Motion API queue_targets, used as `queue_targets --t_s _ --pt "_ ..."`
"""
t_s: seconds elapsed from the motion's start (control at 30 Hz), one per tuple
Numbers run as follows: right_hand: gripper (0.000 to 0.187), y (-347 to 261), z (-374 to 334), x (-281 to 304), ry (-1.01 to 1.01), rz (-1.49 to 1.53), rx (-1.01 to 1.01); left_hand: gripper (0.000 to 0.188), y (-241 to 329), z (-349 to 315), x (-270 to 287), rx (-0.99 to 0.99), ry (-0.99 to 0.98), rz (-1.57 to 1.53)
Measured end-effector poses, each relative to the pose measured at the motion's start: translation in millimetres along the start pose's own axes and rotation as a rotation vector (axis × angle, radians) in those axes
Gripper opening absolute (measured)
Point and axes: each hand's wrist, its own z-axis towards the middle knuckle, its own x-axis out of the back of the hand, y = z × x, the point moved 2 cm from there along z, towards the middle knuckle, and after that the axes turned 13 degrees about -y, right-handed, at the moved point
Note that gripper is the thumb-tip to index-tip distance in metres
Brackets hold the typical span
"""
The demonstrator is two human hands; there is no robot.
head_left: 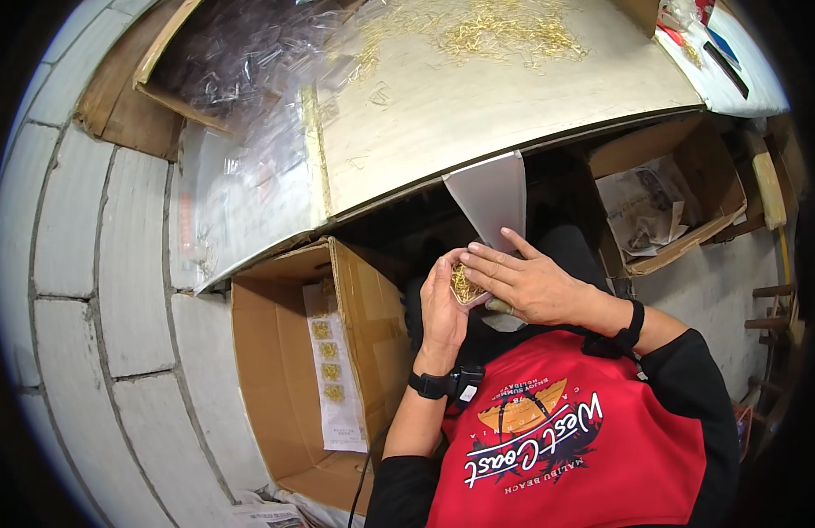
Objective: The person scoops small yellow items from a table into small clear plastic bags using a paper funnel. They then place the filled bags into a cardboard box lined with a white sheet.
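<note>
While the L hand (444, 308) cups a clear plastic box (473, 302) of gold wire clips (463, 283) near the white chute (493, 195), fingers curled round its side, the R hand (539, 286) lies over it, fingers nearly straight; can't tell if it's gripping. Best keep box lvl, palm light, so no clips spill, I'd say.

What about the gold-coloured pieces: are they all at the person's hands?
No, more gold-coloured pieces lie scattered on the table.
</note>
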Motion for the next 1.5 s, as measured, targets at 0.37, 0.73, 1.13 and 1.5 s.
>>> queue_targets --t_s 0.37,0.73,1.13,1.5 --pt "0.041 18.9 -9.0 32.7 0.435 0.420 -0.149 0.037 75.1 -19.1 -13.2 -0.038 0.043 0.070" --pt "0.040 7.6 12.6 18.3 0.294 0.494 -0.182 0.035 168.5 -91.9 38.6 -0.184 0.302 0.392" --pt "0.049 -5.2 40.9 -17.1 -0.083 0.465 -0.168 0.026 190.4 -254.0 245.4 -0.123 0.784 0.349" --pt "0.037 -18.2 58.1 -34.2 -0.483 0.361 -0.211 0.022 -51.7 -309.2 306.3 0.544 0.874 0.047"
